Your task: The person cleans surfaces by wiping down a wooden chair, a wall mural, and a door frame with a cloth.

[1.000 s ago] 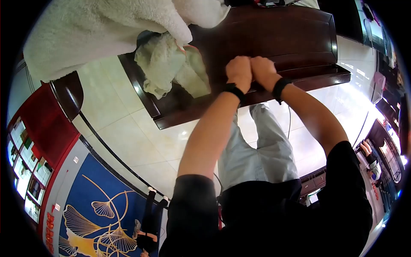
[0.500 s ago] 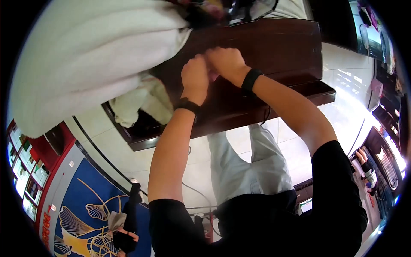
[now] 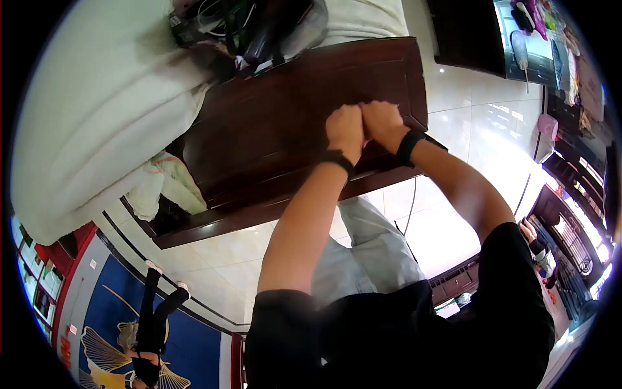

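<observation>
Above the dark wooden bench [image 3: 278, 110] my two closed hands are side by side, touching or nearly so. My left hand [image 3: 345, 131] is a fist with its back facing me. Against it is my right hand [image 3: 383, 122], also closed, its fingers curled under. A small pinkish patch shows between them, and I cannot tell whether it is skin or an object. A black band circles each wrist. The bench's seat lies beneath both hands, near its right end; whether they touch the wood is unclear.
A thick white cover [image 3: 97, 123] drapes over the left side, with a white towel [image 3: 172, 185] at the bench's left end. Black bags and cables [image 3: 253, 32] lie at the back. A person [image 3: 155, 318] is beyond, by the blue wall. A loose cable [image 3: 412, 201] hangs near my legs.
Both closed hands have shifted right along the bench, staying together. The view has moved too, showing more of the bench, the bags behind it and the person by the blue wall.
</observation>
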`<state>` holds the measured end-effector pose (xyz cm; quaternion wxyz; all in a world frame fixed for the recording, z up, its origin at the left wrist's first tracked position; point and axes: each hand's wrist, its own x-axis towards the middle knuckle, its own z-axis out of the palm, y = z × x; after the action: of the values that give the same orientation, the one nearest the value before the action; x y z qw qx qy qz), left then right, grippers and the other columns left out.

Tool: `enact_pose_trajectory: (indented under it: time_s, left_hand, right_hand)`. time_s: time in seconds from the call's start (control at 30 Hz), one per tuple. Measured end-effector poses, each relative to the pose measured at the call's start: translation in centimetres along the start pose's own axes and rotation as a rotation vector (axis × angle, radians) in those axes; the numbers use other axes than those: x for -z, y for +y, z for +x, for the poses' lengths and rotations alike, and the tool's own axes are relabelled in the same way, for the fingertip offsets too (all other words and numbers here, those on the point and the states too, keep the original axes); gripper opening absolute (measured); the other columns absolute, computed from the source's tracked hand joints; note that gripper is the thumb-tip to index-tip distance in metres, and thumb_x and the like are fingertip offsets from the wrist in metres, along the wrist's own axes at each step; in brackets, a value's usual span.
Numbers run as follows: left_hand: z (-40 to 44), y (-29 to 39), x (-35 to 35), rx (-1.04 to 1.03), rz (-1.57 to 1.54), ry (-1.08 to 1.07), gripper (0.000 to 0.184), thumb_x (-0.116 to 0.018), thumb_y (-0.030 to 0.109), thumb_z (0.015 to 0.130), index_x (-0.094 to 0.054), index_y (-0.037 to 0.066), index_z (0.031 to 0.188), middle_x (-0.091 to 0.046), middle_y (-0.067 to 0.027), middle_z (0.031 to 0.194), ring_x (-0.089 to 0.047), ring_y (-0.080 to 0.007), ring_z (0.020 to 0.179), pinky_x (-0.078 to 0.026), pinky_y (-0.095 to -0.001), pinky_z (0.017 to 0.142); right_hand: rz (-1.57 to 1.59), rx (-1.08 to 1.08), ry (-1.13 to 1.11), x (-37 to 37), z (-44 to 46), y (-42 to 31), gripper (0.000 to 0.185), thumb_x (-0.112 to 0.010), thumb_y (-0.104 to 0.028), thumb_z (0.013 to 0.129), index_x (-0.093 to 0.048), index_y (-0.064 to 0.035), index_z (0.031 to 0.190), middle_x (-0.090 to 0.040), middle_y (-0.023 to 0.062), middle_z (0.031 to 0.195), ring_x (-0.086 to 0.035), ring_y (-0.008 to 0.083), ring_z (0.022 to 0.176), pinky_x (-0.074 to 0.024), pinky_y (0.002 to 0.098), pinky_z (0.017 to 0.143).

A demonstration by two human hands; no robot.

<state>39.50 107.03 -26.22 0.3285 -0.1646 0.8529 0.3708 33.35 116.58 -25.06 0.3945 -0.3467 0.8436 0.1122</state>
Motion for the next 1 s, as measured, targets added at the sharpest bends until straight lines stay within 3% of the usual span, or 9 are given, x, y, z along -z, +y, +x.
enact_pose_trajectory:
  time_s: [0.03,0.2,0.33,0.47,0.53,0.63,0.73,0.83,1.0]
  left_hand:
    - [-1.3,-0.1,-0.4,-0.071,-0.009,0.106,0.02,-0.081,0.007,0.065,-0.07,0.005,0.081,-0.071,-0.0146,0.081,-0.071,-0.0308,0.08,-0.057,-0.0363,0.067]
    - [-1.4,-0.6,-1.3,-0.03,0.054,0.097,0.012,-0.071,0.009,0.076,-0.064,0.004,0.083,-0.071,-0.0155,0.084,-0.07,-0.0319,0.08,-0.056,-0.0397,0.066]
    - [1.1,0.0,-0.3,-0.1,0.038,0.21,0.021,-0.074,0.015,0.075,-0.062,0.004,0.089,-0.07,-0.0169,0.084,-0.07,-0.0332,0.08,-0.056,-0.0416,0.067]
    - [7.5,3.1,1.1,-0.119,-0.049,0.273,0.037,-0.083,0.025,0.07,-0.061,0.005,0.092,-0.071,-0.0168,0.087,-0.071,-0.034,0.081,-0.059,-0.0417,0.07]
    - [7.9,5.8,2.4,-0.158,0.048,0.416,0.041,-0.085,0.025,0.068,-0.061,0.004,0.093,-0.07,-0.016,0.09,-0.071,-0.032,0.084,-0.059,-0.0388,0.071]
    - [9.6,6.7,1.8,-0.156,0.074,0.359,0.043,-0.087,0.022,0.065,-0.061,0.004,0.094,-0.071,-0.0145,0.092,-0.071,-0.0286,0.085,-0.059,-0.036,0.072]
    - [8.5,6.7,1.0,-0.156,0.092,0.251,0.036,-0.085,0.018,0.069,-0.064,0.003,0.094,-0.072,-0.0144,0.093,-0.072,-0.0281,0.086,-0.059,-0.0355,0.072]
    - [5.5,6.5,-1.0,-0.152,0.072,0.208,0.008,-0.062,0.004,0.083,-0.069,0.001,0.087,-0.071,-0.0193,0.088,-0.071,-0.034,0.087,-0.058,-0.0401,0.074]
    - [1.3,3.3,-0.7,-0.131,0.035,-0.117,0.015,-0.058,0.003,0.084,-0.073,0.001,0.088,-0.071,-0.0194,0.092,-0.07,-0.0349,0.088,-0.057,-0.0408,0.074]
  right_hand:
    - [0.01,0.027,-0.015,-0.8,-0.3,0.0,0.044,-0.084,-0.025,0.063,-0.069,-0.0082,0.1,-0.073,0.0128,0.093,-0.072,0.0317,0.09,-0.0556,0.0565,0.079]
    - [0.001,0.134,0.035,-1.9,0.2,0.9,0.045,-0.083,-0.029,0.065,-0.068,-0.0085,0.102,-0.073,0.0117,0.094,-0.072,0.0317,0.09,-0.0554,0.0567,0.08]
    - [-0.02,0.155,0.128,0.2,1.7,3.2,0.041,-0.083,-0.028,0.066,-0.068,-0.0082,0.099,-0.073,0.0114,0.094,-0.072,0.0306,0.087,-0.056,0.0539,0.078]
    - [-0.008,0.01,0.278,3.6,4.2,7.6,0.024,-0.081,-0.02,0.066,-0.07,-0.0125,0.087,-0.073,0.0118,0.087,-0.072,0.0302,0.084,-0.0572,0.0407,0.068]
    - [0.091,-0.024,0.325,3.8,5.1,10.5,0.029,-0.076,-0.02,0.073,-0.064,-0.0118,0.099,-0.071,0.0129,0.093,-0.07,0.0334,0.088,-0.056,0.0428,0.071]
    - [0.128,-0.055,0.506,2.6,4.0,11.3,0.013,-0.062,-0.017,0.085,-0.061,-0.0108,0.097,-0.069,0.0146,0.093,-0.068,0.0349,0.088,-0.0547,0.0446,0.073]
    - [0.109,-0.063,0.473,0.6,2.3,11.0,0.012,-0.061,-0.015,0.085,-0.061,-0.0094,0.096,-0.07,0.015,0.089,-0.069,0.035,0.085,-0.0551,0.0445,0.071]
    - [0.049,-0.122,0.298,-1.1,0.2,9.2,0.01,-0.062,-0.015,0.084,-0.063,-0.0083,0.091,-0.07,0.0153,0.085,-0.069,0.0353,0.08,-0.0555,0.0441,0.068]
    - [0.088,-0.016,0.056,-1.4,-2.2,4.4,0.009,-0.065,-0.016,0.082,-0.07,-0.0078,0.083,-0.071,0.0162,0.084,-0.071,0.0345,0.081,-0.0569,0.0412,0.069]
